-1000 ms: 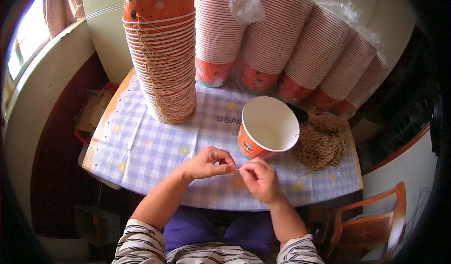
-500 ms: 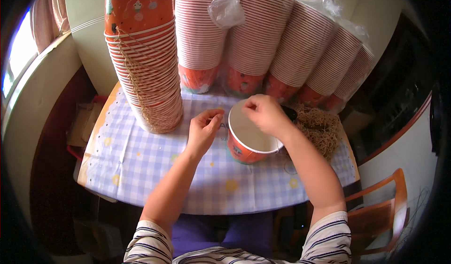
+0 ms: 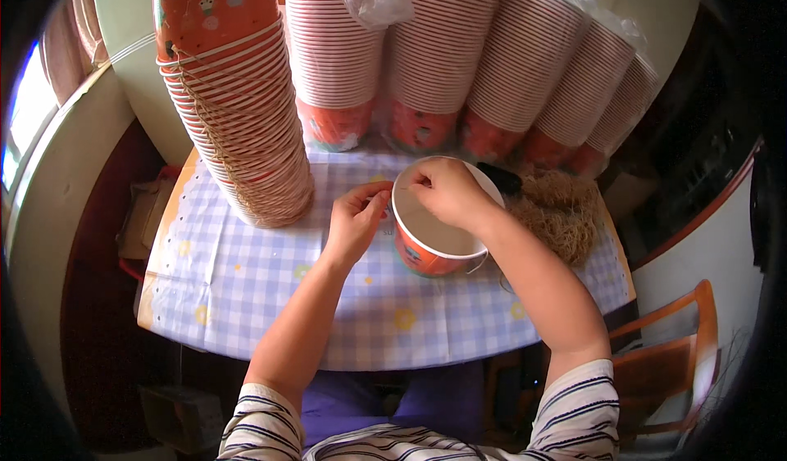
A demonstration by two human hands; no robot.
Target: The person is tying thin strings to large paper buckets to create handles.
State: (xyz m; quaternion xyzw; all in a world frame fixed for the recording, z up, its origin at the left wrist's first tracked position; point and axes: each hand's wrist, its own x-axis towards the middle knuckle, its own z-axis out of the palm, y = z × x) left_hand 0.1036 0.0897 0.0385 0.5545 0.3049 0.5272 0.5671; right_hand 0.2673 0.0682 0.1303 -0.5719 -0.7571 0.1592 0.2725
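Observation:
An orange paper bucket (image 3: 433, 263) with a white rim and pale inside stands upright on the checked cloth in front of me. My left hand (image 3: 354, 223) is pinched at the outside of its left rim. Reaching over the opening, my right hand (image 3: 451, 192) has its fingertips closed just inside that same side. Whatever lies between the fingers of either hand is too small to make out. A thin pale loop (image 3: 478, 265) hangs at the bucket's right rim. Tangled straw-coloured cords (image 3: 566, 219) lie to the right, beside a black object (image 3: 500, 178).
At the left rises a tall stack of orange buckets (image 3: 238, 125) with similar cords hanging down it. Several plastic-wrapped bucket stacks (image 3: 336, 68) line the far side. The blue checked tablecloth (image 3: 270, 297) covers the table. A wooden chair (image 3: 668, 363) stands at right.
The view has shifted slightly. My right hand has lowered a little toward the bucket's left rim, and my left hand stays pinched beside it. The bucket remains upright.

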